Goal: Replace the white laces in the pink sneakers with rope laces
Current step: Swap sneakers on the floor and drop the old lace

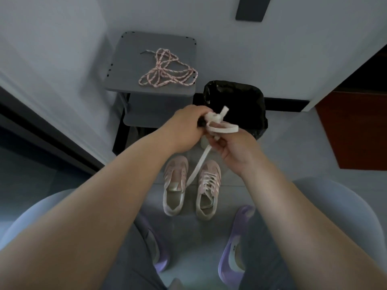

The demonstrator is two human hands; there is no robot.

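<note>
Two pink sneakers stand side by side on the floor between my feet. The left sneaker (174, 184) has no lace in it. The right sneaker (208, 190) carries a white lace. My left hand (186, 127) grips a coiled bundle of flat white lace (217, 124) held up in the air. My right hand (232, 148) pinches the same lace just below the coil, and its loose tail (196, 166) hangs down toward the shoes. Pink-and-white rope laces (165, 70) lie in a heap on a grey stool.
The grey stool (125, 59) stands ahead by the wall, with a lower shelf beneath it. A bin lined with a black bag (236, 101) sits right of it. Purple slippers (234, 248) are on my feet. A brown cabinet (354, 130) is at the right.
</note>
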